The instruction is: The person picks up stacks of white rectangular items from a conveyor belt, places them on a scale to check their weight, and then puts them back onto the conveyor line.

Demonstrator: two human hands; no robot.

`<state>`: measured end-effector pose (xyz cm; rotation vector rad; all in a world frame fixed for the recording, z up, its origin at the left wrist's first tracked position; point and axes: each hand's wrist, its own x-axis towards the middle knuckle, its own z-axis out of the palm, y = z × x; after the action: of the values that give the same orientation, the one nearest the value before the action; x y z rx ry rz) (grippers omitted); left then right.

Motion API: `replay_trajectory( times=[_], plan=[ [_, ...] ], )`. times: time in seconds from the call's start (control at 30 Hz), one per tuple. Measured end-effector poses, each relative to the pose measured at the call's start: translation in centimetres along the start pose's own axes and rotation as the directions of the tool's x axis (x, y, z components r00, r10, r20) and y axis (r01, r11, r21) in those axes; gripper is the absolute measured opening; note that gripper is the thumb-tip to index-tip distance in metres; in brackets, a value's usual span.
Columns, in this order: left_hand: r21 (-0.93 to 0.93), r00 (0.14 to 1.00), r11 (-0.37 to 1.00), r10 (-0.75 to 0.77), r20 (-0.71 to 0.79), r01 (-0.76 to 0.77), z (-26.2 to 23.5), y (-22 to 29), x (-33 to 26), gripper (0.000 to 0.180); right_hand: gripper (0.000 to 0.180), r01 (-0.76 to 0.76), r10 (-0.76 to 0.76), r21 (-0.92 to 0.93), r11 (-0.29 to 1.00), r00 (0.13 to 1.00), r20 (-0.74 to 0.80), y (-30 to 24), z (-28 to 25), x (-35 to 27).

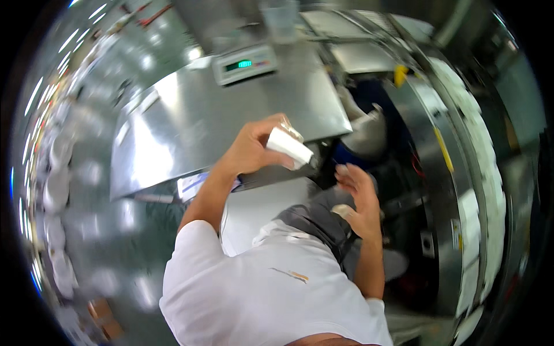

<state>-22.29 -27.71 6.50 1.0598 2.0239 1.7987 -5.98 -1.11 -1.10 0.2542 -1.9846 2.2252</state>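
My left hand (254, 147) is closed around a small white block-shaped piece (288, 146), held above the near edge of a steel table (202, 121). A brownish, shiny part shows at the top of that piece; motion blur hides its exact kind. Lower and to the right, my right hand (363, 202) hangs in front of my lap, its fingers bent and apart from the thumb. The thumb tip looks pale, as if covered. Nothing can be seen held between those fingers.
A digital scale (245, 64) with a lit green display stands at the table's far side, near a clear plastic container (280, 20). Right of the table, a whitish sack (367, 132) sits in a blue bin (398, 106). White items (470, 115) line a conveyor at far right.
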Motion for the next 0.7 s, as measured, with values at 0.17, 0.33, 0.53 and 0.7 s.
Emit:
replay_trajectory(
  times=[0.17, 0.33, 0.53, 0.7],
  plan=[
    [-0.321, 0.924, 0.901, 0.352, 0.145, -0.293, 10.6, -2.1, 4.7, 0.043, 0.071, 0.309, -0.388, -0.378, 0.873, 0.909, -0.153, -6.0, -0.5, -0.1],
    [-0.283, 0.871, 0.887, 0.432, 0.235, -0.364, 17.5, -1.7, 7.5, 0.036, 0.045, 0.230, -0.530, -0.690, 0.686, 0.808, -0.258, -7.3, -3.5, -4.2],
    [-0.437, 0.812, 0.869, 0.075, 0.578, 0.231, 23.3, -2.4, 6.2, 0.058, 0.027, 0.031, -0.410, -0.554, 0.832, 0.707, -0.576, -8.1, -4.7, -10.0],
    [-0.361, 0.747, 0.843, -0.070, 0.661, 0.398, 28.7, -3.1, 5.4, 0.036, 0.030, 0.021, -0.180, -0.201, 0.979, 0.541, -0.821, -5.6, -5.0, -15.2]
  ],
)
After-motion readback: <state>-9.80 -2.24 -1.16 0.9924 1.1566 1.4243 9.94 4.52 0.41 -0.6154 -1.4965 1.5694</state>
